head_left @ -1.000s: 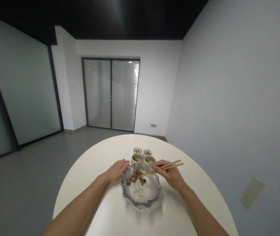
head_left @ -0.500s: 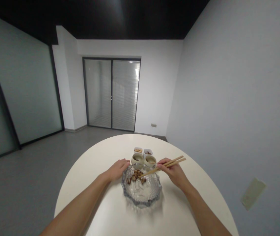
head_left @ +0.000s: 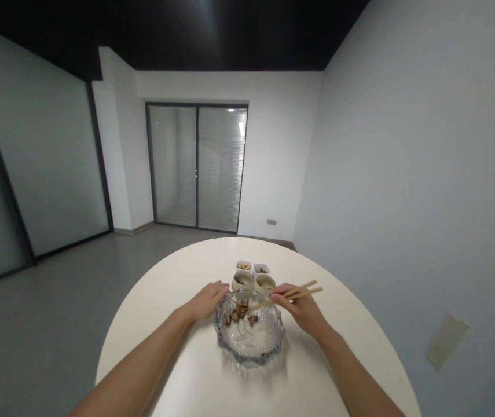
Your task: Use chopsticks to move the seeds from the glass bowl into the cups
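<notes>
My right hand (head_left: 293, 304) is closed around a pair of wooden chopsticks (head_left: 303, 291), whose tips reach down among brown dried pieces (head_left: 238, 313) in a scalloped clear glass bowl (head_left: 253, 347). The pieces look like slices and gather in the bowl's far left part. My left hand (head_left: 209, 299) lies with its fingers stretched out at the bowl's far left rim; whether it presses on the glass, I cannot tell. Just beyond the bowl stand two small beige cups, the left cup (head_left: 242, 280) with something dark in it and the right cup (head_left: 265, 284) with paler contents.
Behind the cups are two white dishes, a left one (head_left: 244, 266) with tan nut-like bits and a right one (head_left: 261, 270) with dark bits. All of it stands on a round white table (head_left: 178, 376). A wall (head_left: 403, 191) runs along the right side.
My right hand has shifted slightly left and the chopsticks have spread apart at their back ends. The dried pieces near the tips have moved a little. My left hand stays in place.
</notes>
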Motion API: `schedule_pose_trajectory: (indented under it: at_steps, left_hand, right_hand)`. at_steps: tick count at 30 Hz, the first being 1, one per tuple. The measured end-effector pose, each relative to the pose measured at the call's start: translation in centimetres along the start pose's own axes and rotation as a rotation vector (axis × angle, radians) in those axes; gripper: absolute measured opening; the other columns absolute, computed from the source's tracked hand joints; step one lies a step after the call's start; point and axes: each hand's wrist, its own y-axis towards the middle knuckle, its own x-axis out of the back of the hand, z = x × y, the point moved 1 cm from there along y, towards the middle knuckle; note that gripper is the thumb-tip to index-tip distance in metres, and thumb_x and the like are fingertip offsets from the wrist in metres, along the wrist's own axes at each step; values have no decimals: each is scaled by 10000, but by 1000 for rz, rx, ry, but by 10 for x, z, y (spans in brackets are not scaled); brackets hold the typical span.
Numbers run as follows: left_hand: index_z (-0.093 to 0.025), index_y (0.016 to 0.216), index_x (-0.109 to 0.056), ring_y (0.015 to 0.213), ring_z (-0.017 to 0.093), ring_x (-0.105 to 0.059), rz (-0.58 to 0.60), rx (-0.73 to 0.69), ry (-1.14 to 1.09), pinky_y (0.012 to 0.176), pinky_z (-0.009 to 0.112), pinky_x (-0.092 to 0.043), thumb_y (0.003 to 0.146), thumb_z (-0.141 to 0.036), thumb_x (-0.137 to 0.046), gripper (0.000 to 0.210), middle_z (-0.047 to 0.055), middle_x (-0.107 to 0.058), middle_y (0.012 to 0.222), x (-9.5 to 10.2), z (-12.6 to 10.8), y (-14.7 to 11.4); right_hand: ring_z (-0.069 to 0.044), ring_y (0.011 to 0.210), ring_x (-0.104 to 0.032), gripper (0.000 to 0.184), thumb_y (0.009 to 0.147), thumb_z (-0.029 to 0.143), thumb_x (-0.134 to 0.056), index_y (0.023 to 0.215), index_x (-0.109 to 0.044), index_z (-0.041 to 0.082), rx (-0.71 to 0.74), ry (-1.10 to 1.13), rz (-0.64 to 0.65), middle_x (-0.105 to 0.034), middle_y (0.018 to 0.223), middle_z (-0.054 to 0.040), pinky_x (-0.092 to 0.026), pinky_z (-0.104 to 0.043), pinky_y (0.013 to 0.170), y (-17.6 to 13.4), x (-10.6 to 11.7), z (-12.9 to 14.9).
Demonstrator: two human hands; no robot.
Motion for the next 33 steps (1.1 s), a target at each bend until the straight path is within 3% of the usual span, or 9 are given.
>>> schedule_pose_trajectory:
  at_steps: [6, 14, 18, 25, 29, 33]
  left_hand:
    - [-213, 1218, -708, 1206, 276, -598, 2, 5, 3, 1121, 402, -414, 1112, -513, -223, 580, 97, -719, 1295, 0, 0, 0]
    - [-203, 1254, -704, 1210, 282, -605, 2, 17, 18, 1121, 401, -418, 1108, -533, -199, 620, 110, -717, 1292, -1, 1, 0]
    - [-208, 1289, -693, 1219, 279, -605, -7, 9, 14, 1132, 404, -414, 1113, -535, -218, 603, 105, -714, 1315, -2, 4, -1]
    - [-212, 1256, -708, 1208, 271, -602, -17, -14, 2, 1128, 400, -419, 1119, -521, -225, 590, 99, -726, 1298, -5, 6, 0]
    - [-218, 1224, -723, 1188, 279, -609, -13, -19, 12, 1112, 404, -429, 1110, -555, -201, 631, 99, -733, 1273, -4, 4, 0]
    - [-202, 1253, -717, 1185, 288, -619, -16, 0, 36, 1107, 408, -428, 1101, -585, -180, 677, 114, -724, 1283, -4, 5, 0]
  right_hand:
    - [-265, 825, -765, 316, 861, 535, -792, 894, -815, 222, 5, 38, -24, -822, 915, -86, -625, -373, 760, 0, 0, -3]
    - [-240, 727, -748, 330, 860, 539, -801, 889, -827, 212, 18, 68, -64, -807, 807, -74, -614, -332, 644, 0, 2, -2]
    - [-219, 657, -718, 347, 855, 559, -803, 874, -832, 214, 57, 76, -212, -787, 744, -65, -611, -327, 608, 2, 6, -4]
    - [-229, 707, -723, 348, 869, 575, -785, 856, -837, 231, 143, 15, -505, -795, 833, -81, -631, -368, 654, 8, 9, -21]
    - [-249, 777, -733, 340, 891, 570, -764, 869, -833, 237, 160, -40, -586, -798, 878, -84, -633, -420, 753, 12, 10, -36]
    - [-255, 805, -731, 355, 901, 585, -743, 881, -830, 242, 146, -65, -584, -795, 888, -80, -620, -446, 814, 15, 11, -50]
